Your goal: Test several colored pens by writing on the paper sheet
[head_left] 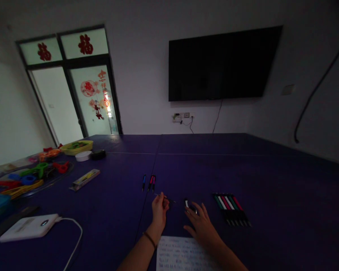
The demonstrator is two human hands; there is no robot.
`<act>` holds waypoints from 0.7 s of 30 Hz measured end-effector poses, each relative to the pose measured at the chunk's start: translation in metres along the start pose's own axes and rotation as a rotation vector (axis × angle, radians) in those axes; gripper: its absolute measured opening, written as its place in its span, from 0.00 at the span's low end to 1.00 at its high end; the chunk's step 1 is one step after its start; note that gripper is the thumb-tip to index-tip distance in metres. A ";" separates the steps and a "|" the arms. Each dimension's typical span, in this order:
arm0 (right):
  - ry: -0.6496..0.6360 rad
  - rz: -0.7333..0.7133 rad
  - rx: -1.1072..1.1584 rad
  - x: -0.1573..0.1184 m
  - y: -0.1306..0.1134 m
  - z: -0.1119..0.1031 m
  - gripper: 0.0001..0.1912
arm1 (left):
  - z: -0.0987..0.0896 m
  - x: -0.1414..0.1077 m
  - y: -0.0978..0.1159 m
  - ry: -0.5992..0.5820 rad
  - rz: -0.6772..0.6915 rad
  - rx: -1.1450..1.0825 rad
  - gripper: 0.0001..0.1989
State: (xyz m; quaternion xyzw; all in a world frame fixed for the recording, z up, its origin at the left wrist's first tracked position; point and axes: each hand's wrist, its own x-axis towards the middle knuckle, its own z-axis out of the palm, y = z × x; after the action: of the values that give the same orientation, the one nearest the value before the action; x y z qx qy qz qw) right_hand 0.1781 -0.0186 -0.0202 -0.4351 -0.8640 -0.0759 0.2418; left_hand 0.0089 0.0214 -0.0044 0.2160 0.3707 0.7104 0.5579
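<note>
My left hand (pixel 159 206) pinches a thin dark pen part (pixel 169 199) whose tip points right. To its right, my right hand (pixel 199 220) is spread low over the table, its fingers at a small black and white piece (pixel 187 203). Beyond my left hand, a blue pen (pixel 144 182) lies beside a red pen (pixel 150 182) and a purple pen (pixel 154 183). Right of my right hand is a row of several pens (pixel 231 209) in green, white and pink with black ends. A handwritten sheet (pixel 177 254) lies beneath my wrists.
On the purple table (pixel 124 214), a white power bank (pixel 31 227) with a cable (pixel 80 227) sits at the left. Behind it are a narrow box (pixel 85 179), colourful tools (pixel 39 170), a yellow basket (pixel 77 148) and tape rolls (pixel 83 156). A screen (pixel 220 67) hangs on the wall.
</note>
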 end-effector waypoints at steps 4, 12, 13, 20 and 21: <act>0.014 -0.017 -0.040 -0.001 -0.001 0.002 0.20 | 0.000 -0.001 0.000 0.007 -0.015 -0.007 0.20; 0.008 -0.013 -0.106 -0.002 0.004 0.010 0.21 | -0.002 0.002 -0.005 0.005 -0.027 -0.002 0.20; 0.010 -0.019 -0.107 -0.002 0.004 0.011 0.22 | -0.003 0.002 -0.005 0.002 -0.026 0.001 0.20; 0.039 -0.057 -0.139 -0.003 0.008 0.017 0.21 | -0.005 0.007 -0.009 -0.008 -0.019 0.021 0.21; 0.041 -0.071 -0.147 -0.003 0.008 0.017 0.21 | -0.005 0.007 -0.009 -0.013 -0.018 0.023 0.21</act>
State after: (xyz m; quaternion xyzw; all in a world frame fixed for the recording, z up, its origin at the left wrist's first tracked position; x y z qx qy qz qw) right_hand 0.1800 -0.0097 -0.0374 -0.4192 -0.8658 -0.1565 0.2242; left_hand 0.0092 0.0278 -0.0151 0.2239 0.3771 0.6997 0.5640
